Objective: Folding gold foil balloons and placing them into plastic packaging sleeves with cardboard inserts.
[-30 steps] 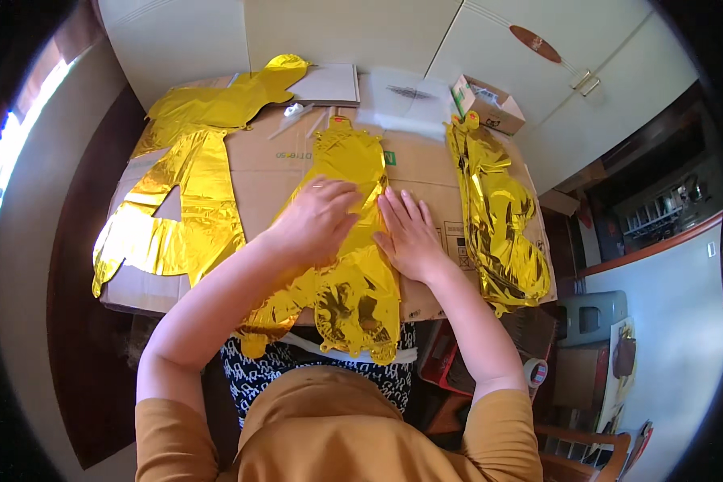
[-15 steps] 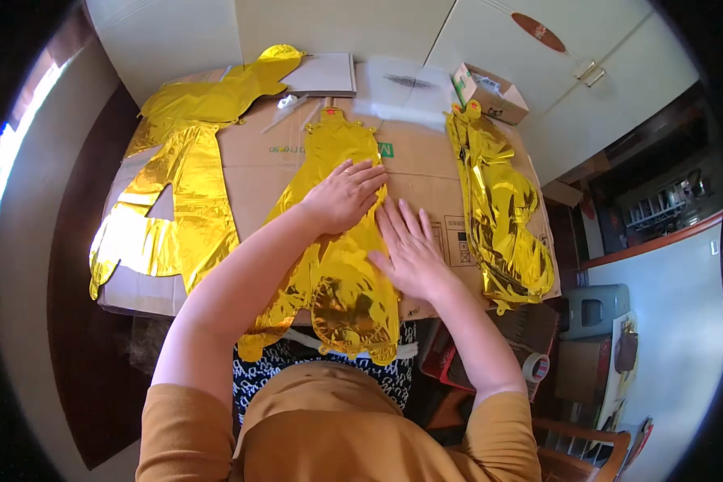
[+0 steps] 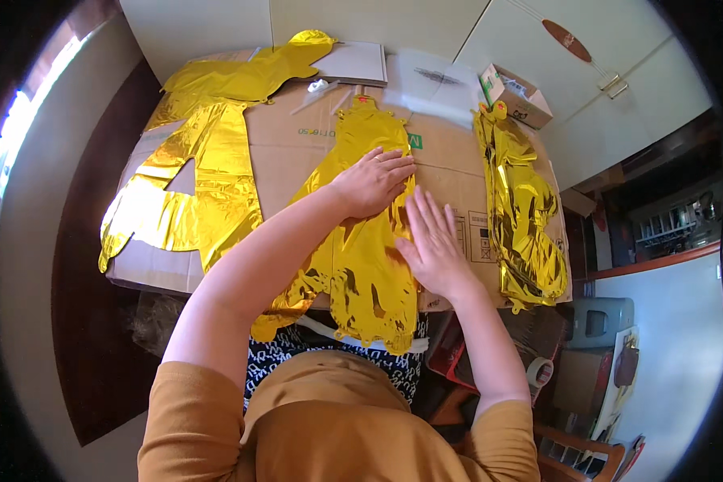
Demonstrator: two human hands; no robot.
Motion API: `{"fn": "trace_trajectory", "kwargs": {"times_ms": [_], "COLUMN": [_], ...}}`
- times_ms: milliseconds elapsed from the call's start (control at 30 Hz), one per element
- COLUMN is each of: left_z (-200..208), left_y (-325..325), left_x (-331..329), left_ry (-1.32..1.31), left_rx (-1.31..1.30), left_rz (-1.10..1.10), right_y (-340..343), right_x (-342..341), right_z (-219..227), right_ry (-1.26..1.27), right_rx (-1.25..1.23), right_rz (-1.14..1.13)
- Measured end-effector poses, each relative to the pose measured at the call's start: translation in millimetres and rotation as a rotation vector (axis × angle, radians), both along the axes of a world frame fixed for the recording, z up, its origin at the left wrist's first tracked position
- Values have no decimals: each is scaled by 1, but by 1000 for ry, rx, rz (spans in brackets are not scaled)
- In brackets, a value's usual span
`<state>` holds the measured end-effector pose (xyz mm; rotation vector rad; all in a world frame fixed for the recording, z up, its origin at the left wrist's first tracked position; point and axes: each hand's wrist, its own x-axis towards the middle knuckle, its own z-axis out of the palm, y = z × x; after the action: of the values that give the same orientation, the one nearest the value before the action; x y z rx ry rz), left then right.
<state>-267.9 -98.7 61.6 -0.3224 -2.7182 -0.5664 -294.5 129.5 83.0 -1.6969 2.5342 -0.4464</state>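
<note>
Across the middle of a brown cardboard surface (image 3: 285, 153), directly before me, lies a gold foil piece (image 3: 375, 277), flat, with a mirror-like sheen. Its far end narrows to a neck bearing a small red mark; small tabs project along its outline, and its near part, creased and dappled with dark reflections, divides into lobes that overhang the cardboard's near edge above my lap. My left hand (image 3: 373, 185) rests palm down on its upper middle, fingers extended and held nearly together. My right hand (image 3: 438, 245) lies along its right border, fingers straight and slightly spread; I cannot tell how much of the palm bears on the foil. My left forearm (image 3: 273, 249) crosses the piece's left side and hides part of that edge. To the left lies an A-shaped gold foil (image 3: 221, 165), with another gold foil sheet (image 3: 225, 80) behind it; to the right, a crumpled gold foil bundle (image 3: 526, 213). Along the far side are a flat white box (image 3: 361, 63), a translucent sheet (image 3: 414, 68) and a small open carton (image 3: 518, 96). Below the right edge sits a tape roll (image 3: 547, 371), with a grey stool (image 3: 610, 321) beyond
</note>
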Motion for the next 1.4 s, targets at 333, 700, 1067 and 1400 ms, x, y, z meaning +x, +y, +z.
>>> {"fn": "trace_trajectory", "kwargs": {"times_ms": [333, 700, 1067, 1400], "left_z": [81, 0, 105, 71], "left_y": [9, 80, 74, 38], "left_x": [129, 318, 235, 192], "left_ry": [280, -8, -72, -177], "left_rx": [752, 1963, 765, 656], "left_rz": [307, 801, 161, 139], "right_y": [-7, -18, -16, -14], "right_x": [7, 6, 4, -3], "right_z": [-8, 16, 16, 5], "right_ry": [106, 17, 49, 99], "right_rx": [104, 121, 76, -12], "right_rz": [-20, 28, 19, 46]}}
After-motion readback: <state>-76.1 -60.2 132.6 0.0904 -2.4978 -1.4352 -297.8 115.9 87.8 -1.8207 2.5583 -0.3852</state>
